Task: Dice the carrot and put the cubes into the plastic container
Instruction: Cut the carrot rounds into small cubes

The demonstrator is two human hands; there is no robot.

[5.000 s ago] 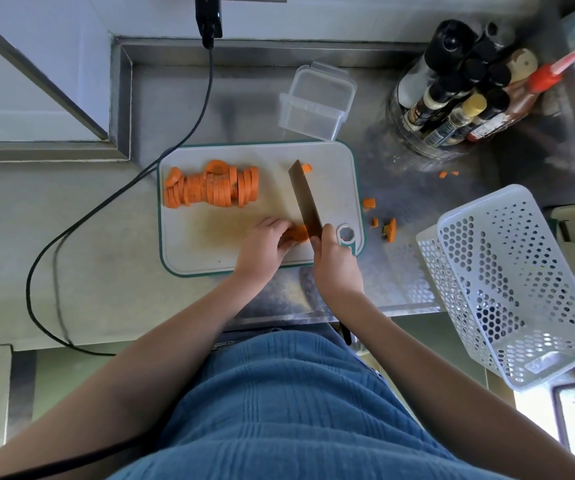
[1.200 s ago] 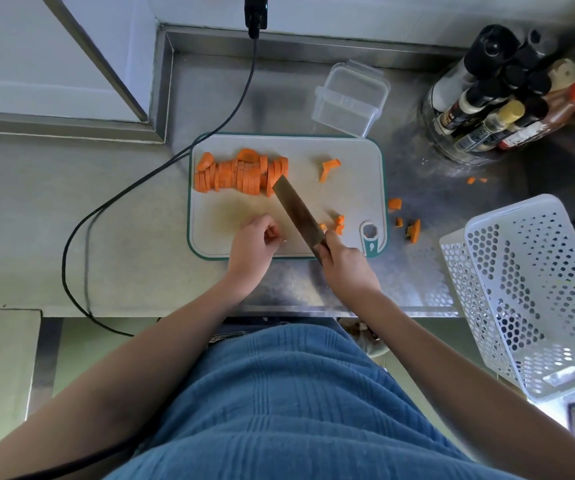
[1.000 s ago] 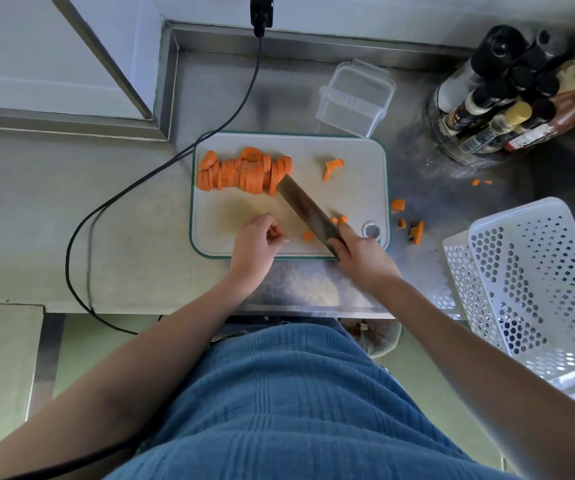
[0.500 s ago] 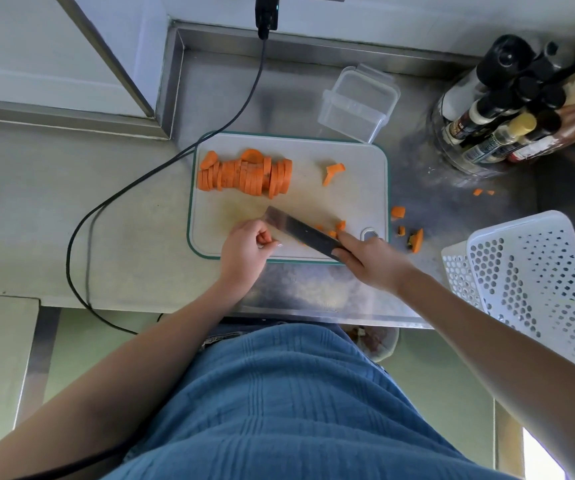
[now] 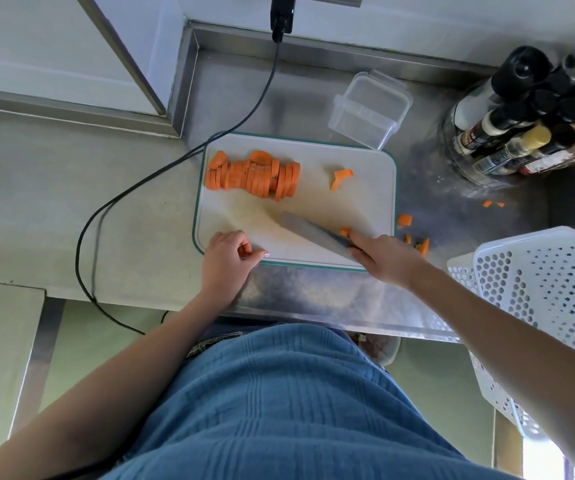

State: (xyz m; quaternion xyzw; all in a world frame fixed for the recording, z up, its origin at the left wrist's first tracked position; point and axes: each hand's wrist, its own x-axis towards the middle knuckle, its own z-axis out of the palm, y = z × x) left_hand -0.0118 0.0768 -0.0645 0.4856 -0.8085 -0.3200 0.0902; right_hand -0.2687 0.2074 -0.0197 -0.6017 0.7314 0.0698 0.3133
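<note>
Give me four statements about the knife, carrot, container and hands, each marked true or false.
1. The right hand grips the knife. True.
2. The container holds carrot cubes. False: it looks empty.
3. The carrot slices lie on the board. True.
4. The left hand holds a carrot slice. False: it rests at the board's near edge; no slice shows in it.

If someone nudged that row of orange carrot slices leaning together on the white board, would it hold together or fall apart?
The row of orange carrot slices would probably topple: the discs stand on edge, propped only against each other. Being round, loose ones might roll across the white cutting board. Each looks stiff and light, so a gentle push should shift them easily.
</note>
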